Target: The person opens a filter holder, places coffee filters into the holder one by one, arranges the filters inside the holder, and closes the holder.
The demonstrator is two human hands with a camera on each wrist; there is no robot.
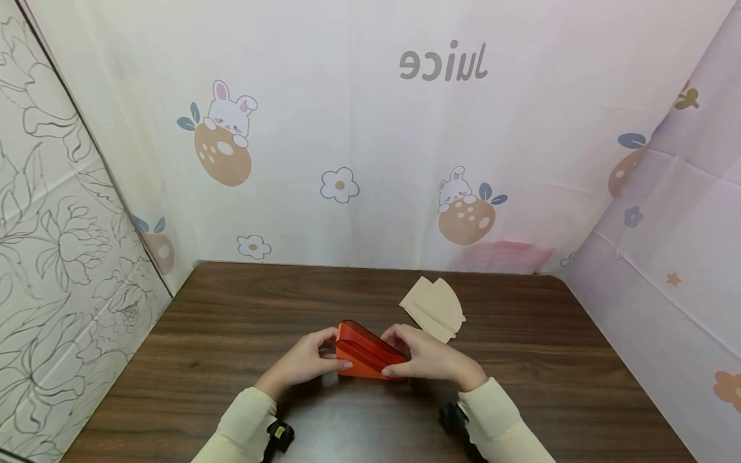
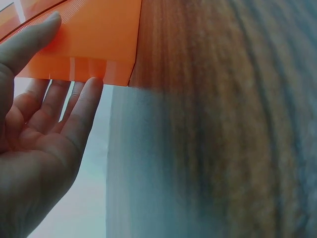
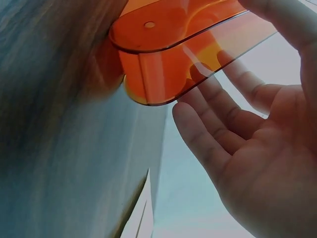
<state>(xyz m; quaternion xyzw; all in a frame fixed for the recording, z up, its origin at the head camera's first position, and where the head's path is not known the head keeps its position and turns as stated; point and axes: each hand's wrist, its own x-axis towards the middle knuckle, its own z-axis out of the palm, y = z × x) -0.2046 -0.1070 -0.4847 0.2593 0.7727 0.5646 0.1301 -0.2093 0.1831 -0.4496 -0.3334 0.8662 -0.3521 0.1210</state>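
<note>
A translucent orange-red, wedge-shaped filter paper holder (image 1: 361, 360) stands on the table in front of me, its slanted top edge falling to the right. My left hand (image 1: 307, 357) holds its taller left end, thumb on the front face and fingers at the side and behind. At the lower right end, my right hand (image 1: 425, 354) grips it with the thumb in front and fingers behind. The left wrist view shows the thumb against the orange wall (image 2: 94, 34). Through the clear plastic (image 3: 158, 74), the right wrist view shows some fingertips. Beyond the right hand lie beige fan-shaped coffee filters (image 1: 442, 305).
The dark wood-grain table (image 1: 249, 302) ends at a printed curtain (image 1: 301, 128) behind, with further patterned cloths at both sides. Black wrist straps with small cameras sit at both cuffs, close over the tabletop.
</note>
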